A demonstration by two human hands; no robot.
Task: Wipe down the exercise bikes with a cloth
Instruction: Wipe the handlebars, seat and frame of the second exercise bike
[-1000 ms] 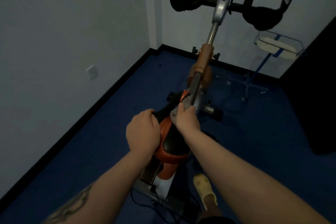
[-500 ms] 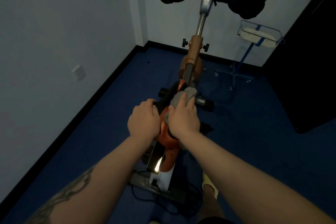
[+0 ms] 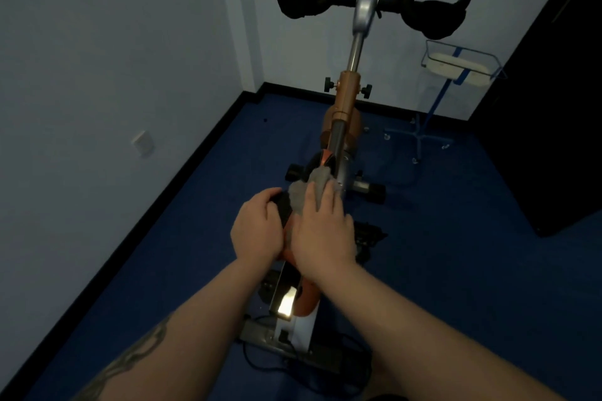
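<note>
A blue carpet (image 3: 456, 254) is laid over the floor; a white wall socket (image 3: 143, 142) is set low on the left wall (image 3: 97, 75); a blue wheeled stand (image 3: 426, 127) with a wire basket (image 3: 462, 67) is placed by the back wall; a dark cabinet (image 3: 553, 107) is seen at right.

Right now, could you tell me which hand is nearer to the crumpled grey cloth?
Right. The right hand lies on the crumpled grey cloth, fingers pressing it onto the bike's frame. The left hand is just beside it, gripping the black saddle.
</note>
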